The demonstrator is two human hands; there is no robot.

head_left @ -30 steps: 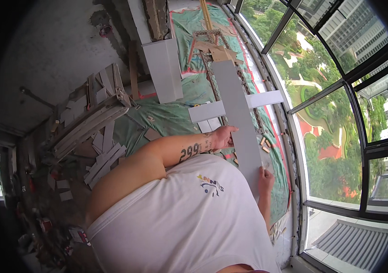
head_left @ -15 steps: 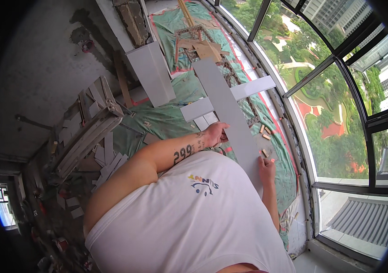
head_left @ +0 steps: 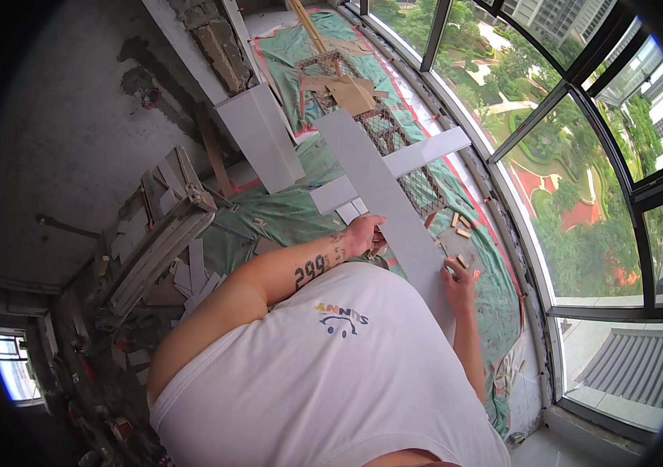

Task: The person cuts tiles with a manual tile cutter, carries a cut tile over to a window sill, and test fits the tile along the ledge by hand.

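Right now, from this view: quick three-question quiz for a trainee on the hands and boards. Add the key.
1. Multiple choice. What does the left hand hold?
A) a hammer
B) the long grey panel
C) a paintbrush

2. True or false: in this view, the long grey panel hides part of the white crosswise board.

3. Fill the gap: in the picture, the small wooden blocks lie to the ____ of the long grey panel.

Key: 1. B; 2. true; 3. right.
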